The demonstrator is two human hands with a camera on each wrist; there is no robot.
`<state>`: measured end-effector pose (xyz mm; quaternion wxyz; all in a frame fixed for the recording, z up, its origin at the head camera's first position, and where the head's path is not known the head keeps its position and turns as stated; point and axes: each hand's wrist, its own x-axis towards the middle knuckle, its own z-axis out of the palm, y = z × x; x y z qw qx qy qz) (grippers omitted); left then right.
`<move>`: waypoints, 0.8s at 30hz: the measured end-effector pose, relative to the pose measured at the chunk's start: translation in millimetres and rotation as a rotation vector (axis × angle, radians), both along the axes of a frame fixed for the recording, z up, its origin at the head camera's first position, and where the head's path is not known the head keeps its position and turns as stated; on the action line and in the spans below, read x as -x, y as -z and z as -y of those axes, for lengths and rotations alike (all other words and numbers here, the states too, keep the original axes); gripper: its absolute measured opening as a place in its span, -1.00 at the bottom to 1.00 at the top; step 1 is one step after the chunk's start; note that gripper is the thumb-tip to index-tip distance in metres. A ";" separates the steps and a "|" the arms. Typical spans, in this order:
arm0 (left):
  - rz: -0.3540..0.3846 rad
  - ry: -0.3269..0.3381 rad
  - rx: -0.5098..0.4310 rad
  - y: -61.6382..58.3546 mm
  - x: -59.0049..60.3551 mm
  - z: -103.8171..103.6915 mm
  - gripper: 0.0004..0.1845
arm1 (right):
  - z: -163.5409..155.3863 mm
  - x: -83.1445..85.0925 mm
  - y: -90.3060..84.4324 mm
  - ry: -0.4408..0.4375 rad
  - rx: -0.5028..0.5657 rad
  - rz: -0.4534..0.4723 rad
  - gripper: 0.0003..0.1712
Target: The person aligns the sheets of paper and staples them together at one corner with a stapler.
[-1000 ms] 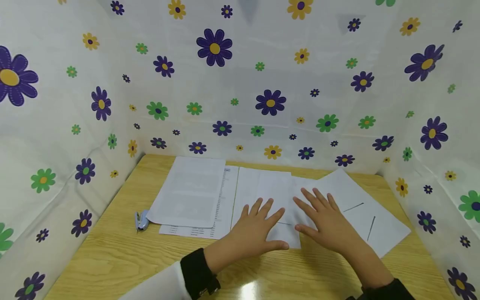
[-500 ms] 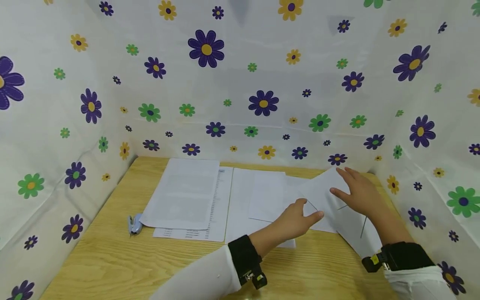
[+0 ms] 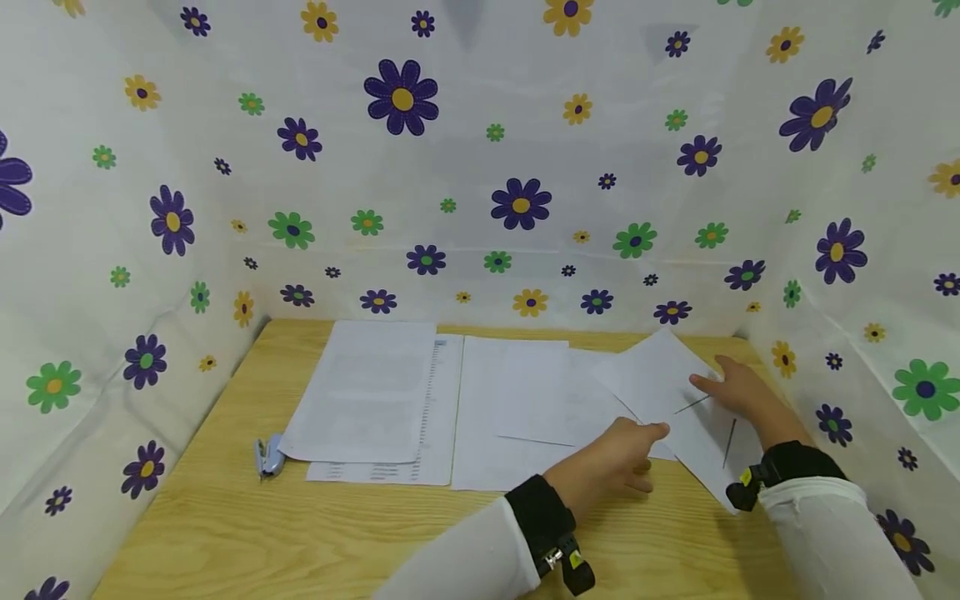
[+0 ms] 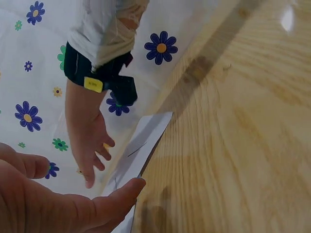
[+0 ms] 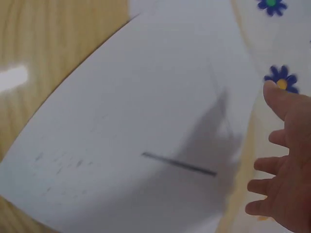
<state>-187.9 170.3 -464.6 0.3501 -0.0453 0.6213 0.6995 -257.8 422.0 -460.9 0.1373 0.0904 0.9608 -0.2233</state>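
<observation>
A white sheet (image 3: 660,375) lies tilted at the right of the wooden table (image 3: 225,525), with two thin dark lines (image 3: 692,405) on it. My left hand (image 3: 626,454) sits at the sheet's near edge, thumb tip touching it, the other fingers loosely curled and apart from the thumb. In the left wrist view the thumb (image 4: 121,194) meets the sheet's corner (image 4: 146,138). My right hand (image 3: 738,390) rests with straight, spread fingers on the sheet's right part. In the right wrist view the fingers (image 5: 286,184) are at the sheet's (image 5: 146,121) right edge.
More white sheets (image 3: 510,400) lie in the middle, and a printed stack (image 3: 367,392) lies to the left. A small blue stapler (image 3: 268,455) sits left of the stack. Flowered cloth walls (image 3: 480,167) close in the table on three sides.
Both hands left the middle sheets and went right to the tilted sheet. The right hand then slid back along its right side; the left thumb settled at its near edge.
</observation>
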 end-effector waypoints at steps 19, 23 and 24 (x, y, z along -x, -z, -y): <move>0.239 -0.212 -0.279 2.3 -1.4 -15.0 -0.07 | -13.5 -5.0 17.6 0.116 -0.113 0.084 0.05; 0.238 -0.192 -0.278 3.5 0.3 -18.0 -0.09 | -12.2 -4.9 23.5 0.092 -0.191 0.063 -0.06; 0.236 -0.186 -0.278 3.7 0.5 -18.9 -0.10 | -12.2 -5.3 25.6 0.094 -0.203 0.054 -0.08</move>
